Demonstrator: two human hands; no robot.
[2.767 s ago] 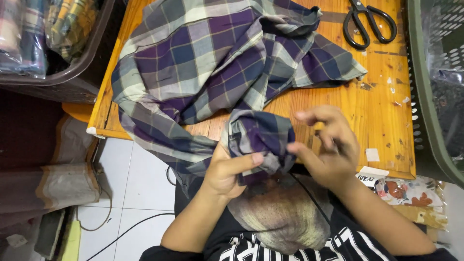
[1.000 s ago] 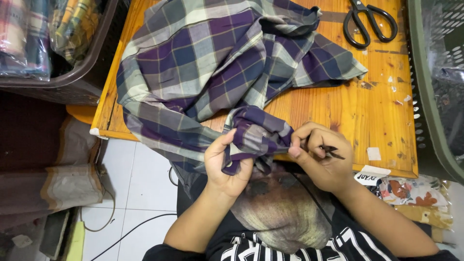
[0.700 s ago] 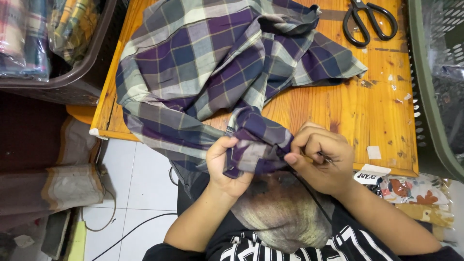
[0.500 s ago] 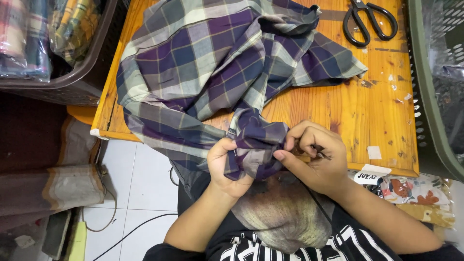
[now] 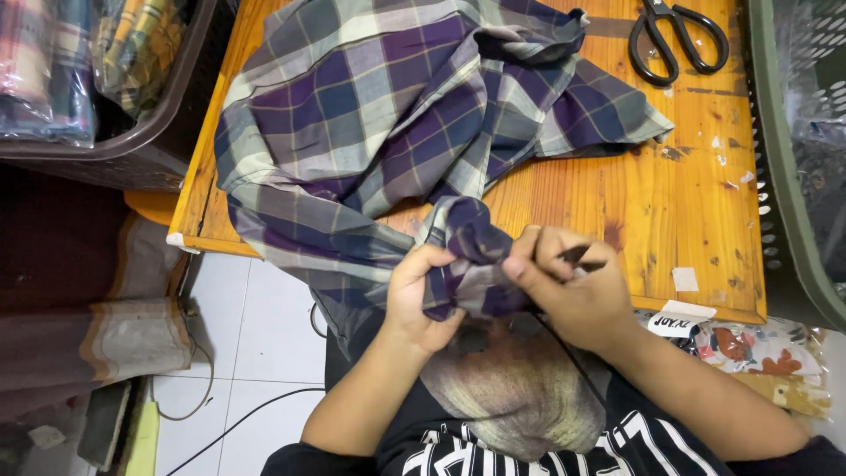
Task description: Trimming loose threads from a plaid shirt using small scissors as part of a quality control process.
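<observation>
A purple, navy and grey plaid cloth (image 5: 397,115) lies spread over a small wooden table (image 5: 696,211), its long axis running from the table's 1 o'clock corner down toward 7 o'clock, where a gathered end hangs off the near edge and points at the person's lap. That bunched end sits at the table's 6 o'clock edge, pinched between both hands. The left hand (image 5: 421,295) is closed around the wad from the 9 o'clock side, thumb on top and fingers curled beneath. The right hand (image 5: 568,286) presses in from 3 o'clock, fingers folded on the fabric, and also grips a small dark tool (image 5: 577,255), most likely a thread snip, whose tip pokes out toward 2 o'clock; its exact kind is hard to make out. Black scissors (image 5: 677,40) lie at the table's 1 o'clock corner, handles toward 3 o'clock, well apart from the hands. A green plastic basket (image 5: 784,167) stands at 3 o'clock and a dark tub of folded fabrics (image 5: 132,150) at 10 o'clock. Compared with half a second ago, the hands have barely shifted: the bunch sits slightly tighter between them, and the right index finger now lies across the fabric. Nearly three seconds ago the hands held the wad more loosely and further apart.
</observation>
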